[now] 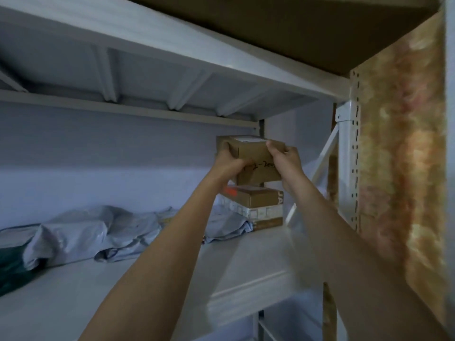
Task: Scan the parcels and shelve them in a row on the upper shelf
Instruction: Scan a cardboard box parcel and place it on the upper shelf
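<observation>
Both hands are up on one brown cardboard parcel [256,163]: my left hand [227,163] curls round its left edge, my right hand [286,159] grips its right edge, and it hangs just above a stack of boxes [256,205] at the right end of the shelf [246,262]. I judge this the shelving step; next I need to lower it squarely onto the stack or beside it, then let go. I count one parcel in hand, about three stacked boxes, and several grey mailer bags [98,232] to the left, too rumpled to number.
</observation>
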Action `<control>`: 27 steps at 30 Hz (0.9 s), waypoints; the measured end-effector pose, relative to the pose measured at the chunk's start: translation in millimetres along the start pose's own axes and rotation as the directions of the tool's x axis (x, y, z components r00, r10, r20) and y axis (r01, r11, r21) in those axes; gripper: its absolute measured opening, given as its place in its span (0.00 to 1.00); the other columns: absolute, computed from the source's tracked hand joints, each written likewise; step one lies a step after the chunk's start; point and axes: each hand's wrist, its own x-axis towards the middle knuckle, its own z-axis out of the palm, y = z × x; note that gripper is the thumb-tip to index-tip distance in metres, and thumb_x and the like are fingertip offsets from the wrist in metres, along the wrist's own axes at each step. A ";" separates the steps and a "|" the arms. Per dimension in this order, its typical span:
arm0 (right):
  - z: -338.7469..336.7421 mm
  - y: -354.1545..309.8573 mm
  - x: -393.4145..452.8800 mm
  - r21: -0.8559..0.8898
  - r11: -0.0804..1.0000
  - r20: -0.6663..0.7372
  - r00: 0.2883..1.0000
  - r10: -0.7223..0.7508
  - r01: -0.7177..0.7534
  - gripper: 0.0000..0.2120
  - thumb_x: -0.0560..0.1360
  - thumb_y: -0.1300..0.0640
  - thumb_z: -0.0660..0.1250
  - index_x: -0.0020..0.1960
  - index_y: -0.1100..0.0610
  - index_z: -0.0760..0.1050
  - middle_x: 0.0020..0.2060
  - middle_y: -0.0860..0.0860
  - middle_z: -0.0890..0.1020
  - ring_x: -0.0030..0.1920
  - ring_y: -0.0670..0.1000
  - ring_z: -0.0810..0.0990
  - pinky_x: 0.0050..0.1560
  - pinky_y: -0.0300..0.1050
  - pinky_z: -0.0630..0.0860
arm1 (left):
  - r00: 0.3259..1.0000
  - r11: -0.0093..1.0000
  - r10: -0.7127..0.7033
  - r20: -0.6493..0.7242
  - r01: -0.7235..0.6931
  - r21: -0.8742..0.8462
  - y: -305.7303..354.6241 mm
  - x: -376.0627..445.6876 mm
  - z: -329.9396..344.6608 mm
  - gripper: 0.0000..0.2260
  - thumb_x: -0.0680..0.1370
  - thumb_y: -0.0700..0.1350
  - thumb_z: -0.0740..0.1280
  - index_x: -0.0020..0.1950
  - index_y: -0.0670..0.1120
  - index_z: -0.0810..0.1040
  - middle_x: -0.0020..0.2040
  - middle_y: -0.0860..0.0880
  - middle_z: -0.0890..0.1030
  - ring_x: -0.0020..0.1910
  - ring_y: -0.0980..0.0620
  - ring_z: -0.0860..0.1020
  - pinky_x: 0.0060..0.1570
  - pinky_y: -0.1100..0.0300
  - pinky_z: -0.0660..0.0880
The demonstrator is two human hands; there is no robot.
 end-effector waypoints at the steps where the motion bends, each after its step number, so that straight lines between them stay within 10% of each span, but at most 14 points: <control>1: 0.4 2.8 12.3 -0.021 1.000 0.015 1.000 0.007 -0.007 0.31 0.73 0.37 0.71 0.66 0.56 0.69 0.58 0.53 0.80 0.55 0.52 0.81 0.57 0.51 0.80 | 1.000 1.000 -0.010 -0.010 0.010 0.029 -4.5 7.6 3.6 0.31 0.62 0.49 0.75 0.64 0.46 0.74 0.56 0.47 0.81 0.53 0.51 0.81 0.51 0.56 0.81; 6: -7.7 33.2 65.6 -0.090 0.996 0.061 0.998 0.023 -0.017 0.20 0.80 0.46 0.67 0.66 0.57 0.72 0.59 0.54 0.79 0.56 0.53 0.79 0.59 0.49 0.77 | 0.998 0.996 -0.036 -0.042 0.039 0.082 -21.3 34.7 25.9 0.10 0.75 0.35 0.70 0.51 0.47 0.74 0.48 0.48 0.80 0.44 0.55 0.79 0.46 0.58 0.78; 17: -11.7 118.0 116.8 -0.228 0.963 0.029 0.987 0.157 -0.146 0.15 0.81 0.58 0.64 0.67 0.60 0.73 0.60 0.55 0.80 0.59 0.58 0.78 0.61 0.50 0.76 | 0.986 0.909 -0.077 -0.151 0.131 0.396 -77.5 75.4 57.0 0.21 0.77 0.43 0.69 0.68 0.41 0.70 0.60 0.42 0.78 0.62 0.43 0.76 0.59 0.58 0.74; 23: -11.7 113.0 123.2 -0.265 0.949 0.015 0.983 0.182 -0.172 0.11 0.80 0.61 0.63 0.61 0.62 0.76 0.46 0.54 0.79 0.42 0.53 0.76 0.47 0.45 0.74 | 0.980 0.903 -0.096 -0.174 0.160 0.398 -78.9 80.0 60.5 0.12 0.77 0.42 0.69 0.59 0.42 0.74 0.55 0.42 0.79 0.59 0.43 0.77 0.52 0.61 0.72; 27: -7.7 108.6 118.0 -0.291 0.926 -0.053 0.971 0.234 -0.239 0.18 0.77 0.63 0.64 0.66 0.63 0.72 0.58 0.59 0.79 0.52 0.57 0.79 0.47 0.44 0.75 | 0.973 0.906 -0.133 -0.188 0.196 0.375 -81.5 70.3 62.0 0.14 0.76 0.45 0.70 0.60 0.44 0.73 0.57 0.44 0.80 0.57 0.44 0.78 0.58 0.53 0.77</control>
